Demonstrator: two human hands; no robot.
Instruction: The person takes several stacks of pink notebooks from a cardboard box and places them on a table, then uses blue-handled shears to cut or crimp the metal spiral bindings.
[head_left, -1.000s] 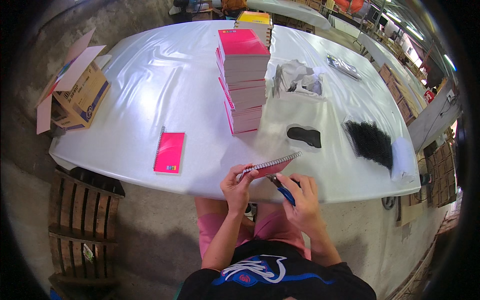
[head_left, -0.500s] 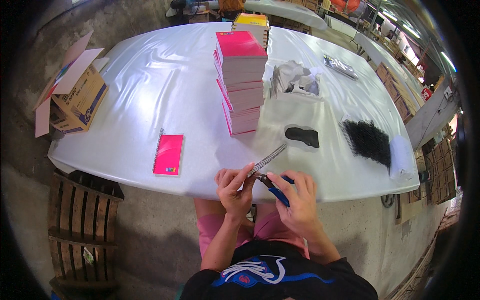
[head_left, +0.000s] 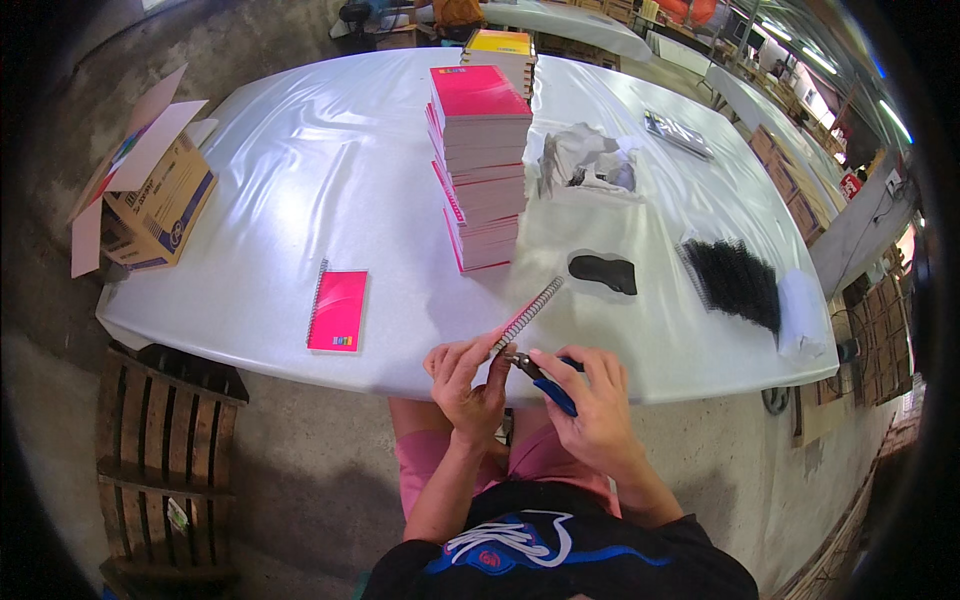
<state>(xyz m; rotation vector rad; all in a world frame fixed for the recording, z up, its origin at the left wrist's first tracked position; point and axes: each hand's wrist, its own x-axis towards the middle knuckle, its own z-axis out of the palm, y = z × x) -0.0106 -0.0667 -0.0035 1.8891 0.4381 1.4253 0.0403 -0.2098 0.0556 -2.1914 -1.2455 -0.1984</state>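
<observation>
With our left hand we pinch a spiral-bound notebook, its wire edge slanting forward and right from the grip. Our right hand is wrapped around blue-handled pliers, their nose just beside the left thumb. Beyond both hands stands a pink notebook stack.

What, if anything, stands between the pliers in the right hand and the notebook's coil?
Nothing visible does. From the right hand, the pliers reach the near end of the coil. The left hand grips close beside their tips; whether the tips touch the wire is too small to tell.
</observation>
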